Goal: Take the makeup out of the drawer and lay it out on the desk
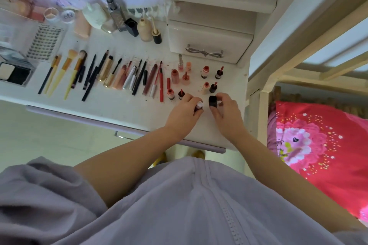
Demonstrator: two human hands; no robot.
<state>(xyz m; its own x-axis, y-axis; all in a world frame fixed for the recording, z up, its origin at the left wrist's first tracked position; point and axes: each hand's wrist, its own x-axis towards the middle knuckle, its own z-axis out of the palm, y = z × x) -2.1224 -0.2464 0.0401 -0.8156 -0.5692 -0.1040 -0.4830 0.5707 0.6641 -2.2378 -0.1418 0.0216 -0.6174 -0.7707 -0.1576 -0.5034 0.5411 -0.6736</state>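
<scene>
**Makeup set out in rows on the white desk, both hands busy at its near edge**

Makeup covers the white desk (pixel 123 105) across the middle of the frame. Nearest the camera, at the lower centre of the desk, the left hand (pixel 184 114) curls its fingers round a small white-capped bottle (pixel 199 105), while the right hand (pixel 226 113) pinches a small black cap (pixel 212 101) between thumb and fingertips. The two hands sit just beside each other, and their bare forearms run down to a lilac zipped top (pixel 179 205) filling the bottom of the frame.

Just beyond the hands stand small lip tint bottles (pixel 205 71) in pairs, red and peach, some with their wands beside them. To their left lies a row of lip pencils and tubes (pixel 139 77), then yellow-handled brushes (pixel 65 71), all side by side. At the far left edge sits a clear case holding a black and white compact (pixel 14 74), with a tray of false lashes (pixel 44 42) behind it.

Farther back, in the upper centre, foundation bottles (pixel 145 29) stand near a small closed drawer unit with a bow-shaped handle (pixel 205 52). A pink floral pillow (pixel 318 141) lies at the right.
</scene>
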